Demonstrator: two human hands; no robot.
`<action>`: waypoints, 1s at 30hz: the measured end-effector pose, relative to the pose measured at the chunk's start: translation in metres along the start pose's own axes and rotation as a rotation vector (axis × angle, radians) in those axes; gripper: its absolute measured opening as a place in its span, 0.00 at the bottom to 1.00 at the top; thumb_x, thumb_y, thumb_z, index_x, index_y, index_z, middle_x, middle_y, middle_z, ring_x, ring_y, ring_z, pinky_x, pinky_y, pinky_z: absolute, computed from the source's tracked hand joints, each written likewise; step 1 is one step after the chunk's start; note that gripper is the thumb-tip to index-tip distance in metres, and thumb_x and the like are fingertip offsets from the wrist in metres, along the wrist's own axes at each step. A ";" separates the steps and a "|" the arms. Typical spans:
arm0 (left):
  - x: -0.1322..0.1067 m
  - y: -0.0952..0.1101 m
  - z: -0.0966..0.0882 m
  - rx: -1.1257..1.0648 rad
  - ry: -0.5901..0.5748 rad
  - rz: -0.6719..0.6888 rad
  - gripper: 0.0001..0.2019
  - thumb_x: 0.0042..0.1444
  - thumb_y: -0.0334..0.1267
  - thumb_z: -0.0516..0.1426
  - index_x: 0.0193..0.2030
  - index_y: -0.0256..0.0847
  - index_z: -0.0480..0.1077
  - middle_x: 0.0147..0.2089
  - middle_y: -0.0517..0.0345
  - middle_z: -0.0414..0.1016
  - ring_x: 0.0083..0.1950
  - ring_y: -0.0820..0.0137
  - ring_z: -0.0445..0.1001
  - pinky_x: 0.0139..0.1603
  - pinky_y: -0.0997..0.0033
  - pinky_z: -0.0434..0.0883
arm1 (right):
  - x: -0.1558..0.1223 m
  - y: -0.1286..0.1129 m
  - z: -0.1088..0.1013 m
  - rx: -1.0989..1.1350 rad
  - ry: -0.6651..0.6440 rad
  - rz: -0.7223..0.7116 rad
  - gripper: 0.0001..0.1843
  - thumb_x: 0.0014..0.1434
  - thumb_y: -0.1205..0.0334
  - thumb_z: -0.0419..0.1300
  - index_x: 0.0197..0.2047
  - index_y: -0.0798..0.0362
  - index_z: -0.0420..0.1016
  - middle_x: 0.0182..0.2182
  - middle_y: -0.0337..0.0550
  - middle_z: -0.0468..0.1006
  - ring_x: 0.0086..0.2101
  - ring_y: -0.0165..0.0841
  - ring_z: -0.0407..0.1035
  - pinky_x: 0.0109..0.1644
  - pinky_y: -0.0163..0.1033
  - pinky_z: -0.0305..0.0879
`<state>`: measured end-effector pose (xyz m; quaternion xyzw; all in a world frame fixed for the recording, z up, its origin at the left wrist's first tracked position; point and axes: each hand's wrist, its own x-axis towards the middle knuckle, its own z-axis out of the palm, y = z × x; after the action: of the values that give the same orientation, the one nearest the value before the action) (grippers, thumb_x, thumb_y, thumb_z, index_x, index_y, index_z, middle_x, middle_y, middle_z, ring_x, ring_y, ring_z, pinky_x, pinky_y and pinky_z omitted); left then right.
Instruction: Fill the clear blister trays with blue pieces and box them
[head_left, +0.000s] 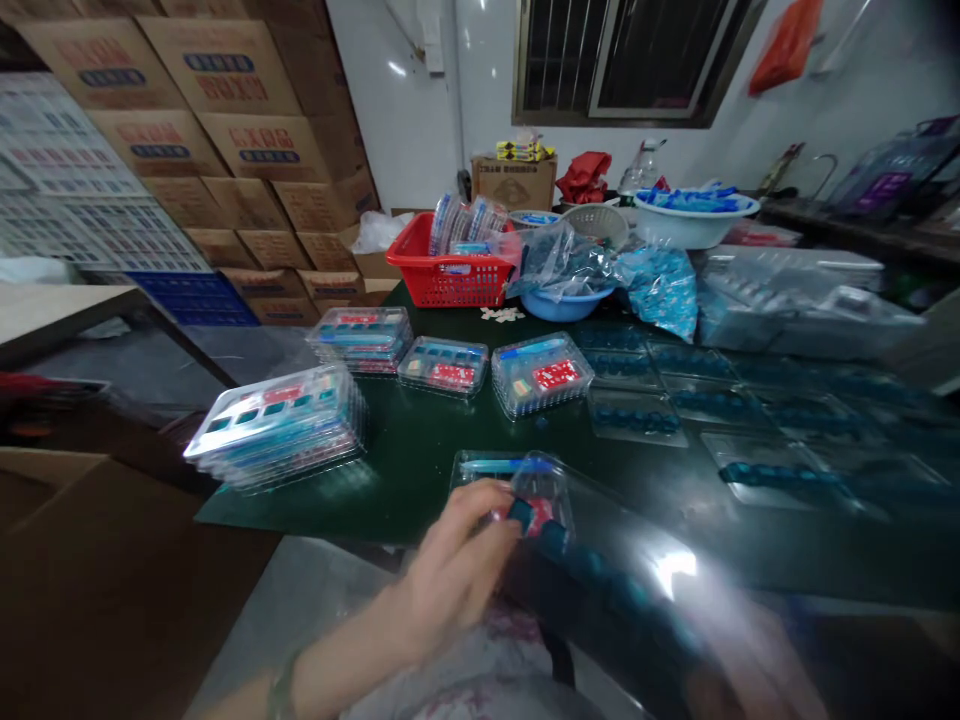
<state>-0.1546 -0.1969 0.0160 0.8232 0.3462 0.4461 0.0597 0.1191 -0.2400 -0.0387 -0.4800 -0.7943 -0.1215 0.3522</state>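
My left hand [461, 555] is closed, its thumb and fingers pinching the left end of a long clear plastic tray [615, 570]. A row of dark teal squares runs along that tray, which tilts in the air above the table's front edge. At its other end my right hand [757, 660] is smeared by motion; it appears to grip the tray, with the fingers partly hidden. Just beyond my left fingers, a clear pack [469, 465] with a blue pen and a red dotted packet lies on the green tabletop, partly covered by my hand and the tray.
Stacked filled packs [277, 425] stand at left, with more packs [544, 375] mid-table. Clear trays with teal pieces [637, 415] cover the right side. A red basket [457, 275], a blue basin [566, 305] and bagged plastic trays [802, 300] line the back. Cartons [225, 70] rise at left.
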 end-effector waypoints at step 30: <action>0.016 -0.096 -0.016 -0.016 -0.359 -0.796 0.23 0.49 0.45 0.52 0.51 0.36 0.64 0.28 0.60 0.67 0.25 0.75 0.64 0.27 0.75 0.63 | 0.115 -0.009 0.085 0.297 -0.621 0.468 0.20 0.55 0.54 0.46 0.48 0.56 0.62 0.20 0.37 0.70 0.22 0.31 0.65 0.27 0.34 0.56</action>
<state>-0.2113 -0.1181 -0.0026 0.6897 0.6169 0.2407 0.2928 0.0401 -0.1220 -0.0212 -0.6053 -0.7411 0.2284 0.1795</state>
